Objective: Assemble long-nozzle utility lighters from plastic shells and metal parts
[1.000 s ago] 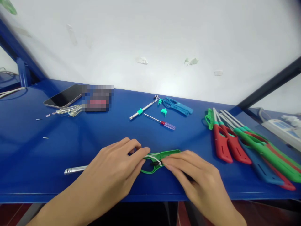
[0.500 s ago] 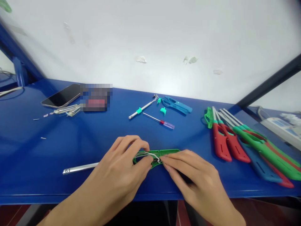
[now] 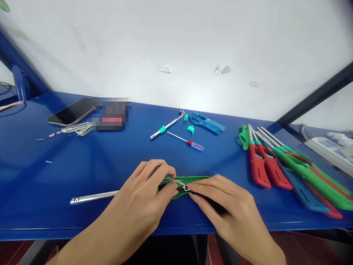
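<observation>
A green lighter casing, opened so its inside shows, lies low over the front of the table between my hands. My left hand grips its left part, thumb and fingertips closed around it. From under that hand a silver lighter tube sticks out to the left. White wires run inside the casing to a small black part near my left thumb. My right hand has its fingertips pinched together on the casing's right part, at the wire ends; what exactly lies between them is hidden.
A screwdriver, a lighter tube with a turquoise collar and a blue lighter casing lie farther back. Several lighters are piled at right. A phone and clear plastic pieces lie at left, before the wall.
The fingers have shifted slightly at the wires, and the casing is turned a little. The silver tube's tip sits slightly farther left. Both hands keep their hold.
</observation>
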Available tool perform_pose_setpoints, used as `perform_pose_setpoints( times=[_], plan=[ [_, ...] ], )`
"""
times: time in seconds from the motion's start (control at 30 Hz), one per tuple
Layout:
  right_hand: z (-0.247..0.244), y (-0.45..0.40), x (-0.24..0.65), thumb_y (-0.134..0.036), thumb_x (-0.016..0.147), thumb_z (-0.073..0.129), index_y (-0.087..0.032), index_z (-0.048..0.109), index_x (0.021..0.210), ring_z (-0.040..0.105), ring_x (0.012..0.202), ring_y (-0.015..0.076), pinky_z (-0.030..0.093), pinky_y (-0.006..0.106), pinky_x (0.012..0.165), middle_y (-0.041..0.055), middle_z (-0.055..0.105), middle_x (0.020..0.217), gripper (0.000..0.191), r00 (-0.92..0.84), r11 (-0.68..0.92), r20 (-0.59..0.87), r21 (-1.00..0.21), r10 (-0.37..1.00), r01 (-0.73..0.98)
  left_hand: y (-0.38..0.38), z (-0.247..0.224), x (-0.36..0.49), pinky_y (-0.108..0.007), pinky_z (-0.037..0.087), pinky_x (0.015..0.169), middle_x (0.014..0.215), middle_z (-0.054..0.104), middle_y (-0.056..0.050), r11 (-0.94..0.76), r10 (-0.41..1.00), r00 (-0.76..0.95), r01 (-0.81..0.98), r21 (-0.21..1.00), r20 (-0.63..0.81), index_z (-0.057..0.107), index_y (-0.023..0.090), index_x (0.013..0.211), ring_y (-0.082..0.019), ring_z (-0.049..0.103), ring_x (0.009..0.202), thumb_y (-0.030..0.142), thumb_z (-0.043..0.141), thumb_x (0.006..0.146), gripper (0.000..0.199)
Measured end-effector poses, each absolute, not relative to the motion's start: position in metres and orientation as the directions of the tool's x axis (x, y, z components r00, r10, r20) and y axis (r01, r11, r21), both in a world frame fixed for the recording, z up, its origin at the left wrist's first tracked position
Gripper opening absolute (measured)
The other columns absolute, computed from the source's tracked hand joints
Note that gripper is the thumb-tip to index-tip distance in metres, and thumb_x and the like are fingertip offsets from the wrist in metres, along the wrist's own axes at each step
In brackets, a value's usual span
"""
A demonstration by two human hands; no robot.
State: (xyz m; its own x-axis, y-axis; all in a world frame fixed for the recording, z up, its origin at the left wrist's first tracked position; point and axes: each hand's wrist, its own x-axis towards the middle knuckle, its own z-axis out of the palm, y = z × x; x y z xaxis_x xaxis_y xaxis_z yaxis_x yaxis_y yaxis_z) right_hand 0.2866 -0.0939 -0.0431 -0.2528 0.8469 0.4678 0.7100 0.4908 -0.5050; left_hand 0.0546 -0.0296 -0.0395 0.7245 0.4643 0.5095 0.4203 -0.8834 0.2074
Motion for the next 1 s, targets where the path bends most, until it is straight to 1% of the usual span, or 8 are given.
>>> perform_pose_setpoints(
  times=[0.17, 0.3, 0.4, 0.5, 0.6, 0.77, 0.87, 1.0],
  plan=[
    [-0.041, -0.092, 0.285, -0.013, 0.101, 0.072, -0.029, 0.080, 0.123, 0.077, 0.089, 0.0183, 0.062, 0.034, 0.084, -0.0011, 0.084, 0.109, 0.029, -0.252, 0.497, 0.477, -0.504, 0.842, 0.706, -0.030, -0.037, 0.057, -0.045, 0.061, 0.088, 0.114, 0.073, -0.012, -0.870, 0.488, 0.737, 0.456, 0.190, 0.467, 0.077, 0.015, 0.104, -0.030, 0.065, 0.109, -0.003, 0.046, 0.099, 0.036],
    [-0.041, -0.092, 0.285, -0.013, 0.102, 0.072, -0.029, 0.081, 0.121, 0.076, 0.090, 0.0174, 0.062, 0.033, 0.084, -0.0023, 0.084, 0.109, 0.026, -0.251, 0.488, 0.464, -0.510, 0.849, 0.708, -0.030, -0.037, 0.056, -0.046, 0.062, 0.088, 0.114, 0.073, -0.014, -0.892, 0.440, 0.760, 0.431, 0.137, 0.478, 0.076, 0.011, 0.107, -0.032, 0.065, 0.108, -0.002, 0.055, 0.093, 0.029],
    [-0.042, -0.093, 0.285, -0.014, 0.103, 0.070, -0.027, 0.081, 0.118, 0.075, 0.090, 0.0179, 0.061, 0.033, 0.084, -0.0009, 0.083, 0.108, 0.023, -0.255, 0.483, 0.456, -0.505, 0.853, 0.715, -0.034, -0.035, 0.056, -0.046, 0.063, 0.088, 0.112, 0.075, -0.016, -0.898, 0.394, 0.778, 0.440, 0.023, 0.489, 0.077, 0.008, 0.108, -0.033, 0.067, 0.108, -0.002, 0.052, 0.094, 0.030],
    [-0.043, -0.092, 0.285, -0.016, 0.105, 0.068, -0.026, 0.081, 0.115, 0.075, 0.090, 0.0192, 0.062, 0.034, 0.082, 0.0013, 0.082, 0.107, 0.019, -0.251, 0.472, 0.450, -0.489, 0.857, 0.733, -0.038, -0.032, 0.057, -0.043, 0.063, 0.089, 0.109, 0.077, -0.014, -0.871, 0.379, 0.797, 0.479, -0.110, 0.470, 0.078, 0.009, 0.108, -0.031, 0.070, 0.106, -0.003, 0.046, 0.100, 0.035],
    [-0.043, -0.091, 0.284, -0.016, 0.105, 0.067, -0.025, 0.081, 0.112, 0.074, 0.086, 0.0196, 0.062, 0.035, 0.079, 0.0019, 0.081, 0.103, 0.018, -0.241, 0.463, 0.457, -0.474, 0.856, 0.749, -0.040, -0.030, 0.057, -0.043, 0.063, 0.085, 0.108, 0.078, -0.014, -0.849, 0.379, 0.809, 0.497, -0.179, 0.449, 0.079, 0.010, 0.108, -0.030, 0.072, 0.102, -0.004, 0.044, 0.099, 0.039],
    [-0.042, -0.093, 0.284, -0.014, 0.104, 0.066, -0.023, 0.081, 0.112, 0.075, 0.085, 0.0191, 0.061, 0.035, 0.080, 0.0022, 0.081, 0.101, 0.019, -0.243, 0.467, 0.462, -0.466, 0.853, 0.751, -0.042, -0.030, 0.052, -0.050, 0.060, 0.088, 0.111, 0.078, -0.015, -0.860, 0.392, 0.810, 0.491, -0.138, 0.437, 0.079, 0.009, 0.113, -0.034, 0.070, 0.105, -0.006, 0.041, 0.085, 0.049],
    [-0.042, -0.094, 0.284, -0.014, 0.104, 0.068, -0.022, 0.082, 0.112, 0.074, 0.085, 0.0182, 0.061, 0.034, 0.080, 0.0019, 0.081, 0.101, 0.019, -0.239, 0.468, 0.466, -0.473, 0.852, 0.746, -0.044, -0.031, 0.050, -0.052, 0.057, 0.090, 0.111, 0.078, -0.016, -0.869, 0.387, 0.800, 0.483, -0.107, 0.459, 0.079, 0.009, 0.112, -0.036, 0.069, 0.107, -0.004, 0.044, 0.081, 0.048],
    [-0.042, -0.093, 0.286, -0.015, 0.103, 0.070, -0.028, 0.082, 0.118, 0.074, 0.090, 0.0170, 0.060, 0.032, 0.085, -0.0011, 0.080, 0.105, 0.023, -0.211, 0.433, 0.423, -0.540, 0.881, 0.722, -0.047, -0.031, 0.052, -0.052, 0.054, 0.092, 0.111, 0.078, -0.016, -0.887, 0.372, 0.804, 0.456, -0.080, 0.463, 0.078, 0.007, 0.111, -0.037, 0.068, 0.108, -0.002, 0.047, 0.075, 0.048]
  ],
)
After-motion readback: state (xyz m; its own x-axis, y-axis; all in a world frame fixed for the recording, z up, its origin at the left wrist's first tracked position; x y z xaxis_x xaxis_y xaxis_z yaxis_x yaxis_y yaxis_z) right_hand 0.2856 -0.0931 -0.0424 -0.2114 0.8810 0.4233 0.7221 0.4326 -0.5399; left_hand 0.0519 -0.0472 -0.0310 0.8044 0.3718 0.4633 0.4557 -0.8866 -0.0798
